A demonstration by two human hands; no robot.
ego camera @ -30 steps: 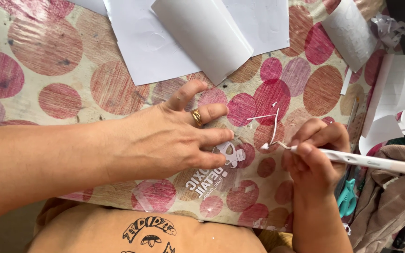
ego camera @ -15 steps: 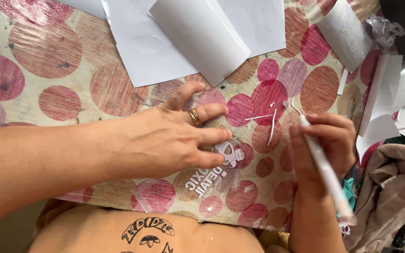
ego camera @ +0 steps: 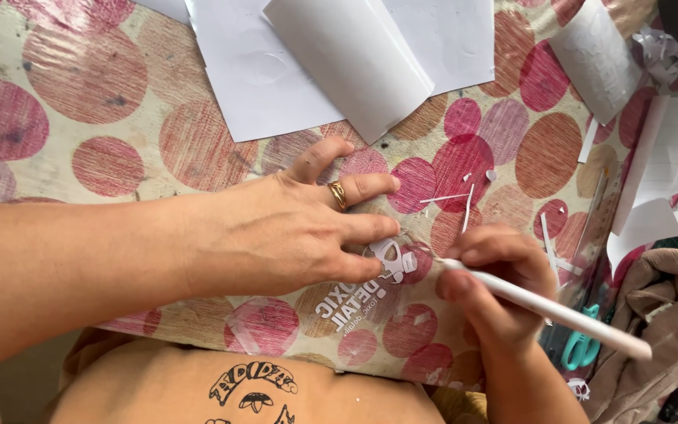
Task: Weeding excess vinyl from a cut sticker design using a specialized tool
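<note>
Hands working a white vinyl decal on a dotted tablecloth

The left hand, fingers spread and flat, presses the clear sheet bearing the white decal against the pink-dotted tablecloth, gripping nothing. The right hand is closed around a white pen-shaped tool, its tip touching the decal's upper edge just beside the left fingertips. White paper sheets lie above.

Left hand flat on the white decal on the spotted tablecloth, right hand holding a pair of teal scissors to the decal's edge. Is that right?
Not quite. In the head view the right hand holds a thin white stick-like tool, not scissors; the teal scissors lie untouched on the table behind it. The rest holds: the left hand presses flat on the white decal on the spotted tablecloth.
</note>
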